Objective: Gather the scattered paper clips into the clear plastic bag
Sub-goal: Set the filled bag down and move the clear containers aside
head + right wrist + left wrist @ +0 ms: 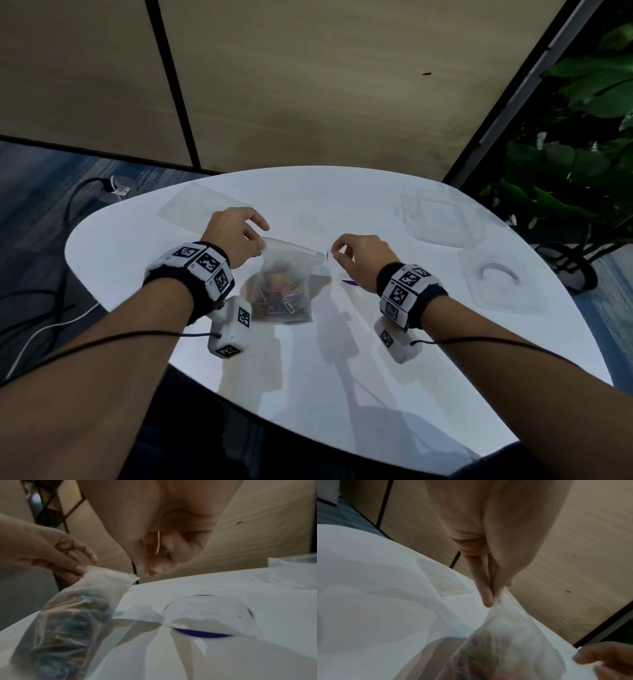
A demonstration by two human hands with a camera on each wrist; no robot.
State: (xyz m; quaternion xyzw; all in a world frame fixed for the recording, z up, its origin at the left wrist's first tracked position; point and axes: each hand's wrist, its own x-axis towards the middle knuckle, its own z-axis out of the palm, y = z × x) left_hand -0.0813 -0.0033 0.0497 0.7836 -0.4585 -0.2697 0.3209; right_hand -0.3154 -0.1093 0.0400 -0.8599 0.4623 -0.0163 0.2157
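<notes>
Holding the clear plastic bag (286, 284) upright on table (342, 377), L hand (236, 236) grip pinches its top corner, so mouth stays reachable. Paper clips (281, 294) inside. R hand (359, 257) grip pressed together, apparently pinching one clip (158, 542).

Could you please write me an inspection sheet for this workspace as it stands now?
Surface: white table, glossy, with reflections.
Job's things: clear plastic bag holding coloured paper clips; a blue clip lies loose beside it.
Clutter: clear plastic trays; flat clear bag.
Grippers: left hand pinches the bag's top corner; right hand curled beside the bag's mouth, a thin pale piece in it.
Cables: black and white leads on the floor.
Surroundings: wood panels, plant.
</notes>
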